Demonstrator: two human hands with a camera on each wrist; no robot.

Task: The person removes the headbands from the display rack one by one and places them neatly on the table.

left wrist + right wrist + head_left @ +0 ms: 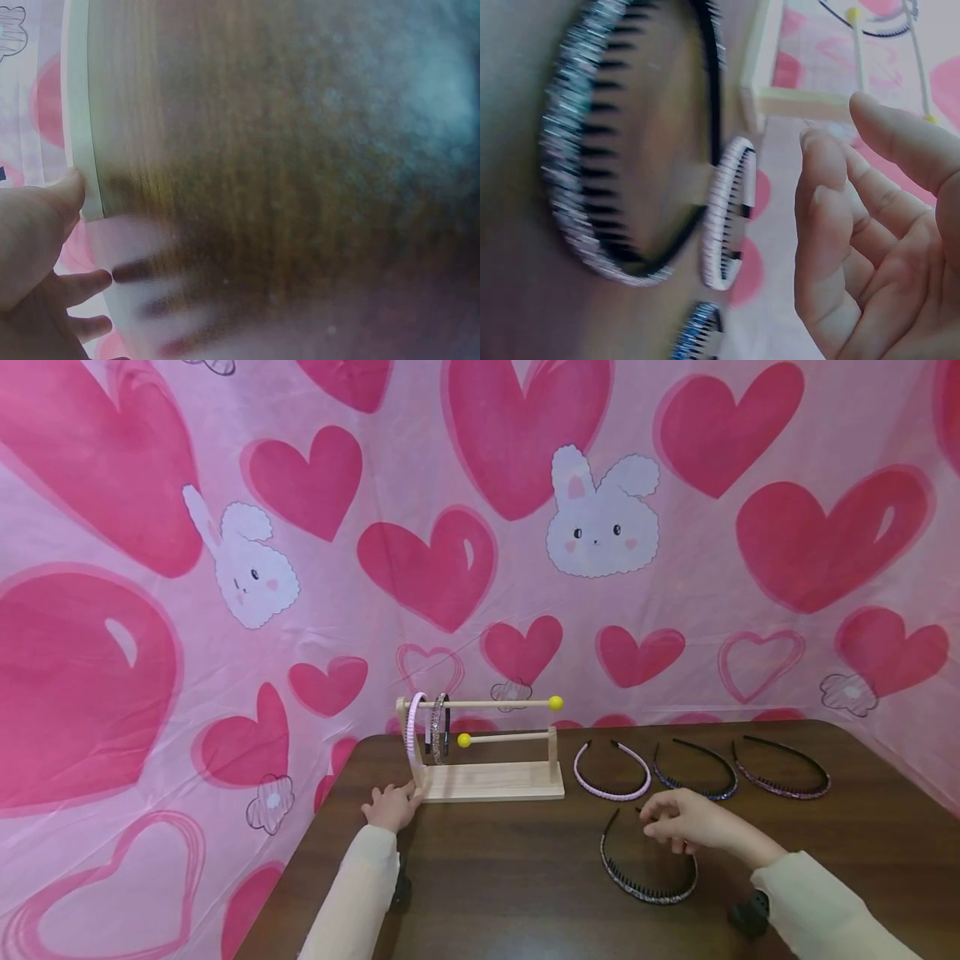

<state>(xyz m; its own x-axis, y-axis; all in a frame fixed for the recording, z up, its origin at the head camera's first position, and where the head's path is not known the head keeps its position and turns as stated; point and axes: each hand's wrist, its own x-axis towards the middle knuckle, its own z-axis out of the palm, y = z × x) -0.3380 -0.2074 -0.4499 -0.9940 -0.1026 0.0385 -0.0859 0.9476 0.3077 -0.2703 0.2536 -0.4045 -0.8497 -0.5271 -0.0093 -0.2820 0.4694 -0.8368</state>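
My left hand [392, 807] lies at the left end of a wooden headband stand [491, 781], its fingers spread on the table and the thumb side at the base. In the left wrist view the thumb [71, 191] meets the base's edge. A pink headband [412, 727] and a glittery headband [437, 727] hang on the stand's upper rod. My right hand [690, 821] hovers over a silvery glitter headband [648, 896] with comb teeth. Its fingers are loosely bent, and the right wrist view shows nothing between them.
Behind the right hand lie three more headbands in a row: a pale pink one [613, 796], a blue glitter one [720, 795] and a pinkish glitter one [787, 792]. The stand's lower rod [510, 737] ends in a yellow ball. A heart-patterned cloth [525, 593] hangs behind the table [495, 877].
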